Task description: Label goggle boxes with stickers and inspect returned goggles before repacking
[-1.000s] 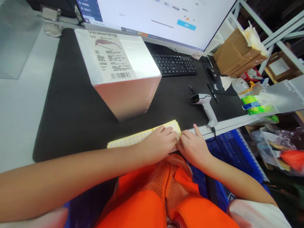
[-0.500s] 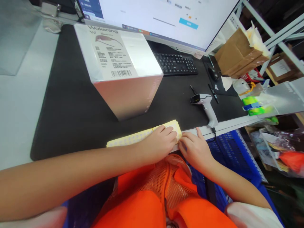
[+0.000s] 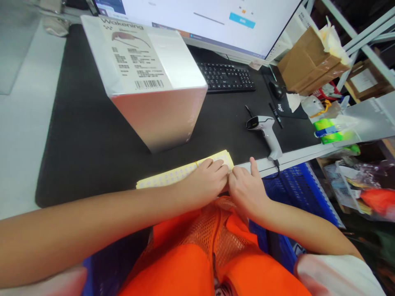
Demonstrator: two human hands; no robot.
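A stack of yellow-edged sticker sheets with rows of small round labels lies along the desk's front edge. My left hand is closed over its right part, fingers curled on the top sheet. Right beside it, my right hand is closed at the stack's right corner, one finger sticking up. Its fingertips touch the left hand's, and what they pinch is hidden. Behind the stack, a tall white and pinkish box with a printed label and barcode stands on the black desk mat.
A white barcode scanner lies right of the hands, near a pen. Farther back are a keyboard, a mouse, a monitor and a cardboard box. Below the desk edge sits a blue crate.
My right hand has drawn slightly left, closer to my left hand, and its fingers are more curled in. The whole view has shifted a little; the box and scanner stay in place.
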